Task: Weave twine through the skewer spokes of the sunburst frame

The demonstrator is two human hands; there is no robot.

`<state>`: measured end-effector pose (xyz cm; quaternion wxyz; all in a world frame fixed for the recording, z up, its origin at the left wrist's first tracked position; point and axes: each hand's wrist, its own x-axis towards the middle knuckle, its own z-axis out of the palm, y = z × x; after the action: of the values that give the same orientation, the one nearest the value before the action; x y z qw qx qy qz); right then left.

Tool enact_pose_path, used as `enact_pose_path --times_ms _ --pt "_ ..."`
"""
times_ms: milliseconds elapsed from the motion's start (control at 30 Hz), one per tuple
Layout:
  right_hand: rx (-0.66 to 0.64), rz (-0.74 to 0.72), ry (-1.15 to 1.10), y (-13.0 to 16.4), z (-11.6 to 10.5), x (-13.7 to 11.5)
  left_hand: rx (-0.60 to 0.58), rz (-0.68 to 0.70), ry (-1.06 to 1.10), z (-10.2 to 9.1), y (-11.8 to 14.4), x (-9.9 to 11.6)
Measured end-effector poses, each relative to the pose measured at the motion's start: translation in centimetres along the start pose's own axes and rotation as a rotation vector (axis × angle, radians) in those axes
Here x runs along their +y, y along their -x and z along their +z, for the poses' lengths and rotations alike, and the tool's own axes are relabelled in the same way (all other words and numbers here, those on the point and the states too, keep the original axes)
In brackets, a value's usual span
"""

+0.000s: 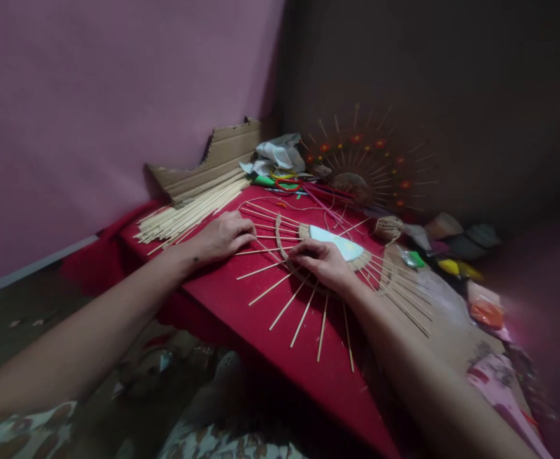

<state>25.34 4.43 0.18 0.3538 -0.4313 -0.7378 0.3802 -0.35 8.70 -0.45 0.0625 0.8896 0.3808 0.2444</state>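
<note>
A half-round fan of thin wooden sticks lies on the red cloth, its sticks spreading from a pale blue centre piece edged with woven twine. A second band of twine runs across the sticks farther out. My left hand is closed beside the left stick ends, and a thin strand of twine seems to run from its fingers toward the band. Over the fan, my right hand pinches at the twine band and a stick; its fingertips partly hide the spot.
Behind the fan lie a bundle of loose sticks, torn cardboard, red-handled scissors and a ball of twine. A finished flowered stick piece leans at the wall. Small packets line the right side.
</note>
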Motion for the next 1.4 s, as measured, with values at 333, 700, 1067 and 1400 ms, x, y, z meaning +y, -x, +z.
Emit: enact_pose_path --times_ms 333,700,1067,1400 --pt "-0.022 -0.169 0.195 0.2 0.3 -0.3 0.157 0.003 -0.042 -0.5 1.3 1.3" --pt "-0.259 -0.319 1.173 -0.2 1.9 -1.9 0.072 -0.079 -0.049 -1.0 4.3 2.4" --pt "-0.228 -0.338 1.241 0.2 2.1 -1.4 0.028 0.082 -0.036 -2.5 7.3 4.6" --pt "-0.189 -0.351 1.198 0.3 2.2 -1.1 0.019 0.079 -0.329 -2.6 6.1 4.1"
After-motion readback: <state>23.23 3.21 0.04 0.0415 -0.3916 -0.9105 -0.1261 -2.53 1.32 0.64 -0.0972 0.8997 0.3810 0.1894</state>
